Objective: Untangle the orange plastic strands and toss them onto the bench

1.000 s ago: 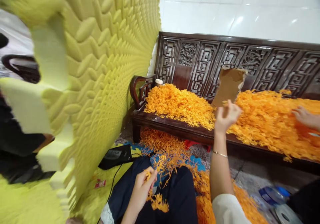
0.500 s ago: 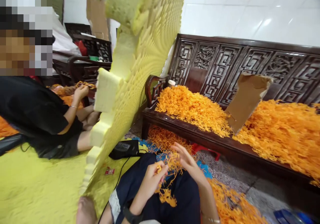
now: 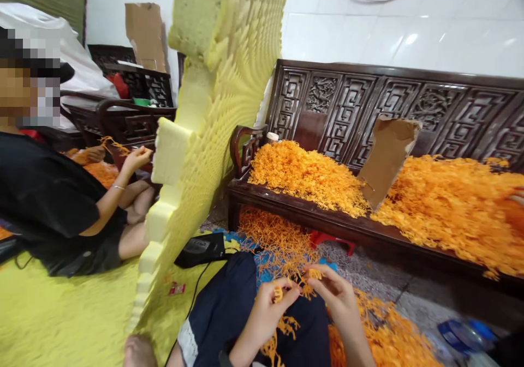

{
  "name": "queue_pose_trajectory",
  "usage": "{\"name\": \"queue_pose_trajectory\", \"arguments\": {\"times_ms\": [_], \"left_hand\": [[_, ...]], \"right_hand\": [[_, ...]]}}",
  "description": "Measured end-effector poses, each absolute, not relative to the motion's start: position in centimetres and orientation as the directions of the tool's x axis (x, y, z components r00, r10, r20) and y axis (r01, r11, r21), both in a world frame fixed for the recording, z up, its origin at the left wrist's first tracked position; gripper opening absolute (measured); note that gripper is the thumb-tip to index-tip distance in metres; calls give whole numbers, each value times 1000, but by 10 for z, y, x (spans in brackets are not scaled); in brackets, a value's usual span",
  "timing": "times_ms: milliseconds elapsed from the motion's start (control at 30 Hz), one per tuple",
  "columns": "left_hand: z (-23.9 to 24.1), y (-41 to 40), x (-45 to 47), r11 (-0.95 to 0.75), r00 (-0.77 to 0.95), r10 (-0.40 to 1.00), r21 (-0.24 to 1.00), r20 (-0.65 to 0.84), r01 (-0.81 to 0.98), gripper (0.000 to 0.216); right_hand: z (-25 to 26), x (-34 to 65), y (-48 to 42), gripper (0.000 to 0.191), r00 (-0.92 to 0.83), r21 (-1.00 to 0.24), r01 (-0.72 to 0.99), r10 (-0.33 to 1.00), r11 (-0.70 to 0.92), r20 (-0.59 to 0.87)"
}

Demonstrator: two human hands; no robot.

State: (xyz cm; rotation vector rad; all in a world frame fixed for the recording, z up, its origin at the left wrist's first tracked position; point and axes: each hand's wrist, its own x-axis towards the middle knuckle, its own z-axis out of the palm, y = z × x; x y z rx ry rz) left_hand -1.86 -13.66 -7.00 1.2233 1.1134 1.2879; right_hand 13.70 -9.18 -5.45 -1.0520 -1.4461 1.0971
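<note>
My left hand is closed over my lap, its fingers wrapped round orange stringy plastic pieces; some dangle below the palm. Close by on the right, my right hand pinches a small orange piece between thumb and fingers. The fingertips of both hands nearly meet among thin orange strands. Beyond them, a tangled heap of orange pieces lies on the floor mat under the bench's edge. Another orange heap is beside my right forearm.
A dark carved bench bears orange piles split by a cardboard piece. An upright yellow foam mat stands at left; behind it a person holds orange strands. A black pouch, red stool and blue-capped plastic container are on the floor.
My right hand has gone from spread fingers to a pinch and moved down towards the left hand. A hand has appeared at the right edge by the bench pile. The view has shifted right.
</note>
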Motion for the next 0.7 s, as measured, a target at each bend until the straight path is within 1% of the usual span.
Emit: {"name": "queue_pose_trajectory", "arguments": {"times_ms": [100, 167, 267, 400, 500, 633, 700], "left_hand": [[-65, -139, -15, -62, -49, 997, 988, 56, -144, 36], [-61, -139, -15, -6, -70, 998, 984, -6, -178, 38], [-56, -140, -18, 71, -58, 995, 973, -86, -221, 39], [-51, -143, -21, 46, -6, 999, 975, -49, -218, 37], [-49, -145, -20, 36, 6, 999, 984, -36, -175, 36], [-47, -145, -14, 64, -9, 998, 989, -65, -135, 35], [-45, -145, -8, 59, 15, 998, 992, -58, -113, 36]], "right_hand": [[-48, 133, -99, 26, -15, -983, 2, 982, 186, 186], [-46, 128, -99, 24, 53, -979, -47, 980, 197, 194], [-45, 119, -94, 20, 121, -968, -66, 965, 242, 233], [-42, 110, -87, 17, 146, -957, -108, 956, 270, 253], [-37, 108, -86, 17, 169, -954, -213, 969, 213, 178], [-29, 111, -88, 16, 79, -924, -376, 996, 69, 42], [-27, 112, -91, 15, 87, -906, -420, 996, 54, 19]]}}
